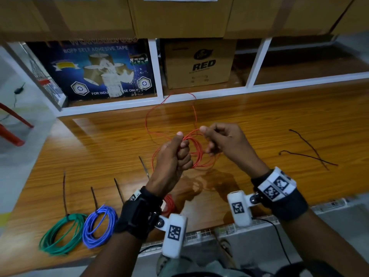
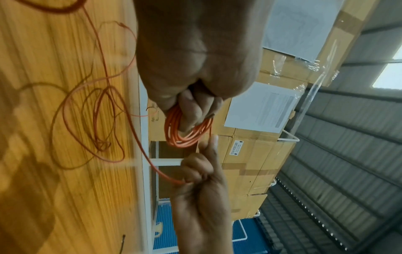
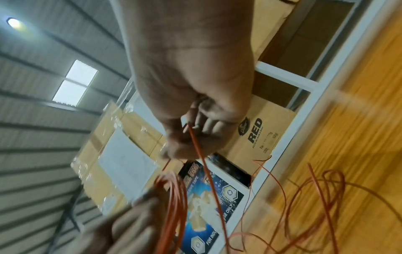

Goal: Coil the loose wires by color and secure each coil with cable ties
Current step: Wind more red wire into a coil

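Note:
My left hand grips a partly wound coil of red wire above the wooden table; in the left wrist view the red loops pass through its curled fingers. My right hand pinches the free red strand just right of the coil. The loose red wire trails back over the table toward the shelf. A tied green coil and a tied blue coil lie at the front left. Another red coil peeks out beneath my left wrist.
A black cable tie lies on the table by my left hand. Loose dark wire lies at the right. A white shelf frame behind holds a blue tape box and a cardboard box.

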A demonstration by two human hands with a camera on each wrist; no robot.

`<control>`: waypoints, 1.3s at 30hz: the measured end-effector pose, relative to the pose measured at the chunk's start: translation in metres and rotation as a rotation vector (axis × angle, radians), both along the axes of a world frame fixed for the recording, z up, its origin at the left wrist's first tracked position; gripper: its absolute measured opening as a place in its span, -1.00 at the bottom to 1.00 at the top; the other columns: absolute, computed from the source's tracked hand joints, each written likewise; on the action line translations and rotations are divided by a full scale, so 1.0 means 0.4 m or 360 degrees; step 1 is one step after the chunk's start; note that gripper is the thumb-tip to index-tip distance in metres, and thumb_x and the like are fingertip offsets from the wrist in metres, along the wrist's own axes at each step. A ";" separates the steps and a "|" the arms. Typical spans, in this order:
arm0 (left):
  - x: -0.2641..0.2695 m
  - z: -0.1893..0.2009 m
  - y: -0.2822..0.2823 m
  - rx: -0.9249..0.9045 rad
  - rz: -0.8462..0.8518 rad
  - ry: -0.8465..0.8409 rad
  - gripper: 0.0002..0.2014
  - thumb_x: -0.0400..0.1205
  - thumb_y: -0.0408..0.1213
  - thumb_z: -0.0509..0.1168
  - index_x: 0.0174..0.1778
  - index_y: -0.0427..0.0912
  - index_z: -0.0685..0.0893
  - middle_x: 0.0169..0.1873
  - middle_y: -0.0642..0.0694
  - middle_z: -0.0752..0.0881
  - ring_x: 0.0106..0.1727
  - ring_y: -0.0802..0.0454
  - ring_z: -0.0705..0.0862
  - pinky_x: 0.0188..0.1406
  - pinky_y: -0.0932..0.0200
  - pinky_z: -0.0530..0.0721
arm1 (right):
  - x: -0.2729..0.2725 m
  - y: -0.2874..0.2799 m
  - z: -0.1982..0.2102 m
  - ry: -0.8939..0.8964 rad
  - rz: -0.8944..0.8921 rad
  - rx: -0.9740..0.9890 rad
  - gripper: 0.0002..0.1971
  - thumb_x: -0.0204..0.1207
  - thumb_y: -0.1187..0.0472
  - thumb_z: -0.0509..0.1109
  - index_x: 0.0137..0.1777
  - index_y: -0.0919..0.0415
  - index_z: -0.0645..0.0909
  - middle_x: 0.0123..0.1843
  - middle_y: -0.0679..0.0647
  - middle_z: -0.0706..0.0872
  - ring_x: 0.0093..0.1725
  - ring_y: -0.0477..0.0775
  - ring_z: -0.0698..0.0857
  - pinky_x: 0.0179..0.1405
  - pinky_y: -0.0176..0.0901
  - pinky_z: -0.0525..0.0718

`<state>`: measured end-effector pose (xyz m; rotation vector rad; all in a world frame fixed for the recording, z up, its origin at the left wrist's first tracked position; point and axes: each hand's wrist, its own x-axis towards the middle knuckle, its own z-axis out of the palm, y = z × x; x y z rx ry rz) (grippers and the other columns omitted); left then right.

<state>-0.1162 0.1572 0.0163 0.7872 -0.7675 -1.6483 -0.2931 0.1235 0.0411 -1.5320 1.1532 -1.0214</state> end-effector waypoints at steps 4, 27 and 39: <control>0.034 0.006 0.002 -0.0060 -0.0124 -0.0129 -0.61 0.86 -0.10 0.05 -0.26 -0.17 0.48 -0.61 0.08 0.17 -0.64 0.17 0.09 -0.68 0.30 0.14 | -0.067 -0.005 0.033 -0.0039 0.0201 0.0118 -0.71 0.68 0.04 0.44 -0.11 0.28 0.72 -0.47 -0.03 0.40 -0.53 -0.04 0.32 -0.52 -0.17 0.27; 0.173 -0.009 0.000 0.0026 0.0111 0.0680 -0.61 0.87 -0.03 -0.05 -0.23 -0.09 0.42 -0.58 0.09 0.30 -0.64 0.21 0.20 -0.60 0.30 0.23 | -0.012 0.186 -0.127 0.1065 -0.0192 -0.1136 -0.80 0.72 0.16 0.37 0.13 0.19 0.81 -0.05 0.03 0.76 -0.24 0.01 0.71 -0.39 -0.11 0.64; 0.093 0.028 0.052 -0.0162 0.0230 0.0132 -0.63 0.88 -0.05 -0.07 -0.19 -0.12 0.40 -0.47 0.01 0.28 -0.51 0.13 0.29 -0.52 0.30 0.34 | 0.119 0.206 0.043 0.1050 0.0273 -0.1443 -0.84 0.75 0.16 0.37 0.12 0.21 0.75 -0.08 0.06 0.69 -0.34 0.00 0.56 -0.49 -0.08 0.53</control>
